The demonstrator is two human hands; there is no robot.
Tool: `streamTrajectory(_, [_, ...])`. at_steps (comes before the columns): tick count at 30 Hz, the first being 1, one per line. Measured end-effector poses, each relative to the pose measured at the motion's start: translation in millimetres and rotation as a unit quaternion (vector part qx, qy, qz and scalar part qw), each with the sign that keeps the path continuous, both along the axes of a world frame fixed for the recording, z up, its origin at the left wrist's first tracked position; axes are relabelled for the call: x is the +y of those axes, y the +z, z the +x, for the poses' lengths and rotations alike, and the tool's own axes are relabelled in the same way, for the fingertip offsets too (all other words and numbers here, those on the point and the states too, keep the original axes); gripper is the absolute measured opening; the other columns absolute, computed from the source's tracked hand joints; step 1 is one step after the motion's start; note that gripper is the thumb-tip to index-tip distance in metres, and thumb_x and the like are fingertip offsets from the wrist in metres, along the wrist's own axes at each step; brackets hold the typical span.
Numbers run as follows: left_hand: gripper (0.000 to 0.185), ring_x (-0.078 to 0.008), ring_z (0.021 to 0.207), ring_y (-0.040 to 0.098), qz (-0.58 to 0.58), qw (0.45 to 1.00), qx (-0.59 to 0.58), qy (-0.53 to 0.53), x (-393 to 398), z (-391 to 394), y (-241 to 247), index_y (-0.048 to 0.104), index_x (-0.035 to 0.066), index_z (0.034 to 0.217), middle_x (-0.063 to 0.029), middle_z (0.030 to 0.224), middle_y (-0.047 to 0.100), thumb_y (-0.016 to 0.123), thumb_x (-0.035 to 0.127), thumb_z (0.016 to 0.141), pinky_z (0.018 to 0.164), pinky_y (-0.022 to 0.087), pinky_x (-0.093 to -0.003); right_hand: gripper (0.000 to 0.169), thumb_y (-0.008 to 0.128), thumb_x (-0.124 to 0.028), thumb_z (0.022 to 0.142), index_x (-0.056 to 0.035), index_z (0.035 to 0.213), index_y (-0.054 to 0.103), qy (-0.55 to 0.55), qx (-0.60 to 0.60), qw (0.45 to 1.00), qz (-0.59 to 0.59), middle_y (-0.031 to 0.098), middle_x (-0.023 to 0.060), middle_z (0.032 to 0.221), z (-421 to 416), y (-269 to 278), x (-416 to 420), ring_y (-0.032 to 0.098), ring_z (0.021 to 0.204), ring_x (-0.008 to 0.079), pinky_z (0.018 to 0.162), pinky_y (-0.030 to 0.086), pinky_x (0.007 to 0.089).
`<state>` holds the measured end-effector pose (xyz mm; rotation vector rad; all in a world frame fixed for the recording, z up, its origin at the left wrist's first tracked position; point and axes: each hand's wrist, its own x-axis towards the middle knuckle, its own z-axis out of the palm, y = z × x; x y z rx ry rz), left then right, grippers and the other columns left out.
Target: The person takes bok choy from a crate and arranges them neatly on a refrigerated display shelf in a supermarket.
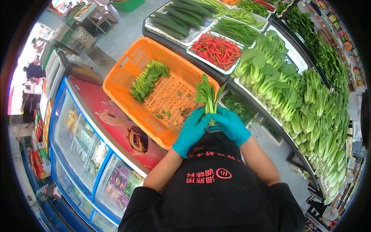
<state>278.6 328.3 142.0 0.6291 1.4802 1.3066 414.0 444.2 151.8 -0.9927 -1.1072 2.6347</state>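
In teal gloves, my left hand (pixel 193 127) and my right hand (pixel 231 124) meet in front of my black apron. Between them is a small head of leafy greens (pixel 209 100), probably bok choy, its leaves pointing away from me. My left thumb and fingers close around the pale stems. The right fingers pinch near the base, beside an outer leaf that leans off to the right. Just beyond my hands sits an orange plastic crate (pixel 132 116). A row of leafy greens (pixel 149 80) lies along its far-left side, and loose leaf scraps (pixel 165 113) are scattered over the slotted bottom.
A chest freezer (pixel 84 139) with sliding glass lids flanks the crate on the left. On the right, a curved display stand carries bok choy (pixel 269 78), a tray of red chillies (pixel 216 50) and dark green cucumbers (pixel 182 18). More greens (pixel 239 105) sit in a low container under its edge.
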Motion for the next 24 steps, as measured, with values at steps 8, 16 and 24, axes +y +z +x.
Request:
streamTrajectory(8, [0.043,-0.0199,0.116,0.052,0.014,1.0,-0.007,0.017,35,-6,2,0.048,0.001,0.132,-0.0118,0.129,0.053,0.055,0.018,0.093,0.098,0.04,-0.0294,0.046,0.056,-0.026,0.091,-0.0003,0.128,0.048,-0.081,0.146,0.967,-0.191,0.058,0.0162,0.12,5,-17,37,0.059,0.106,0.029,0.09,0.049,0.0427])
streamTrajectory(16, [0.039,-0.0195,0.118,0.051,-0.076,0.996,0.01,0.047,92,-35,18,0.054,0.0,0.127,-0.0099,0.125,0.057,0.052,0.022,0.095,0.101,0.038,-0.0324,0.053,0.049,-0.029,0.093,-0.0005,0.137,0.038,-0.234,0.242,0.936,-0.105,0.051,0.019,0.13,40,-3,207,0.054,0.114,0.0309,0.094,0.046,0.0428])
streamTrajectory(24, [0.048,-0.0183,0.11,0.056,-0.159,0.983,0.007,0.094,144,-58,4,0.053,0.005,0.129,-0.0078,0.124,0.058,0.05,0.037,0.094,0.093,0.04,-0.0329,0.058,0.065,-0.019,0.085,0.0037,0.132,0.04,-0.53,-0.156,0.773,0.313,0.06,0.0117,0.108,164,-56,476,0.06,0.087,0.0207,0.07,0.05,0.0323])
